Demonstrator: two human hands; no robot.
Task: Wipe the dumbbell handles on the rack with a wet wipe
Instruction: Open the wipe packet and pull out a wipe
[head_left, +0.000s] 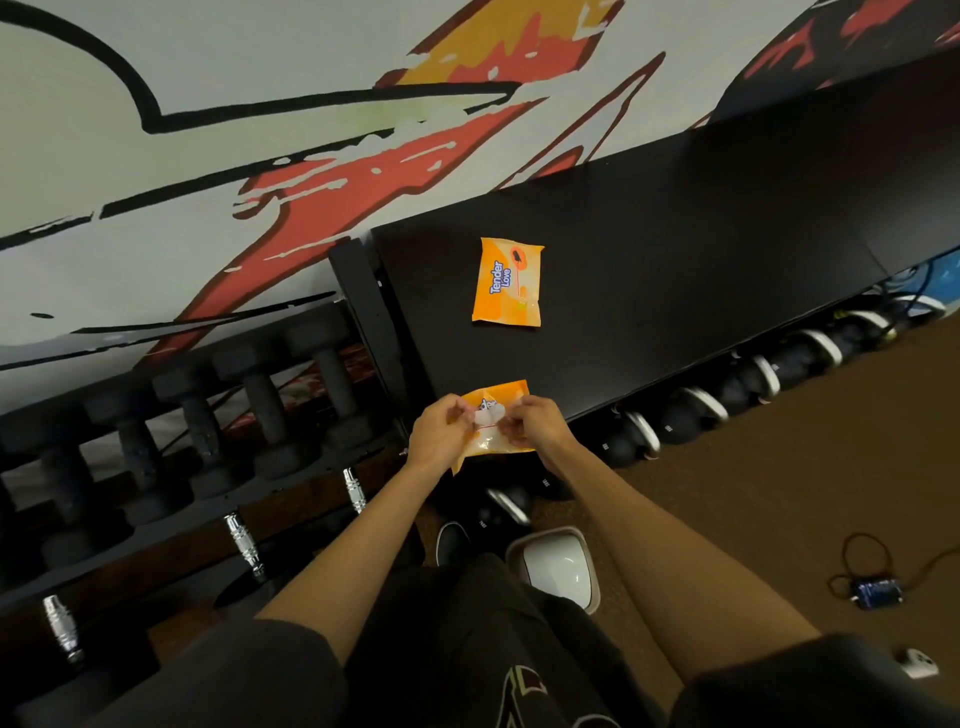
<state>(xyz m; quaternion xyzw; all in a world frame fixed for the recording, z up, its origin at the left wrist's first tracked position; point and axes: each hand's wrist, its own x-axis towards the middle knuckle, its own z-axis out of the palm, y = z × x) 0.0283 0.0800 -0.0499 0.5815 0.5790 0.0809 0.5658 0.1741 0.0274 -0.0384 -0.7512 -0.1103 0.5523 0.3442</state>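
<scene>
An orange wet-wipe pack (500, 399) hangs over the near edge of a black table top (675, 249). My left hand (439, 434) grips its left side. My right hand (532, 423) pinches the white flap at the pack's middle. A second orange wet-wipe pack (508, 282) lies flat further back on the table top. To the left stands the dumbbell rack (171, 530): black dumbbells (265, 400) fill the upper row, and dumbbells with chrome handles (244, 540) sit on the lower row.
A painted wall rises behind the rack and table top. Black kettlebells with white handles (685, 410) line the floor under the table top. A white bin (558, 564) stands by my feet. A small blue device with a cable (878, 592) lies on the brown floor at right.
</scene>
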